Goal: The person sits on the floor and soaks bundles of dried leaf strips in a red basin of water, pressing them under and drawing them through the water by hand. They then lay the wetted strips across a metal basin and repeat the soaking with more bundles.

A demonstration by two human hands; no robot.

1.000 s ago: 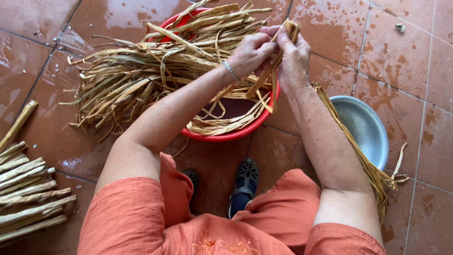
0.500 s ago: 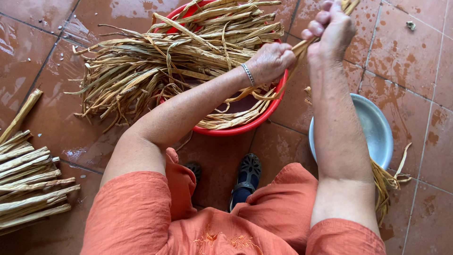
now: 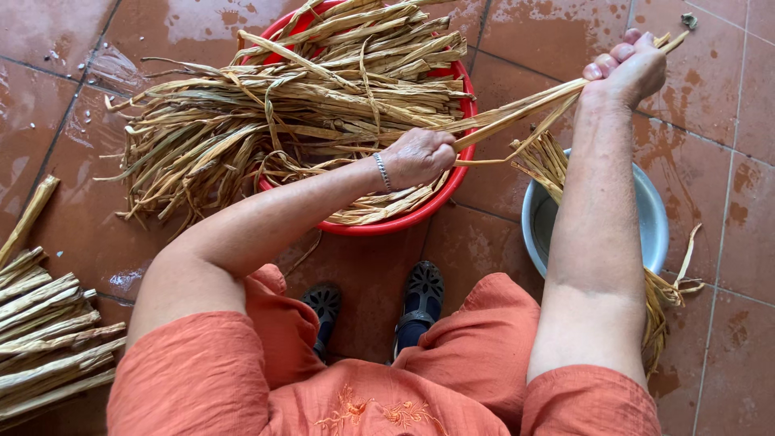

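Observation:
A long dried reed strip [image 3: 517, 113] stretches taut between my two hands. My left hand [image 3: 418, 157], with a bracelet at the wrist, is closed on its near end over the rim of a red basin [image 3: 408, 220]. My right hand [image 3: 630, 69] grips the far end, raised out to the right. The basin is heaped with dried, straw-coloured reed strips [image 3: 307, 105] that spill over its left side onto the floor. More strips [image 3: 549, 165] hang from the held piece into a grey metal bowl [image 3: 654, 218] below my right arm.
Wet reddish floor tiles [image 3: 726, 97] lie all around. A stack of cut reed stalks [image 3: 40, 339] sits at the lower left. My feet in dark sandals [image 3: 420, 295] are planted just below the basin, between my orange-clad knees.
My hands were together over the basin; my right hand has pulled away up and to the right, drawing the strip out, while the left stayed near the basin's rim.

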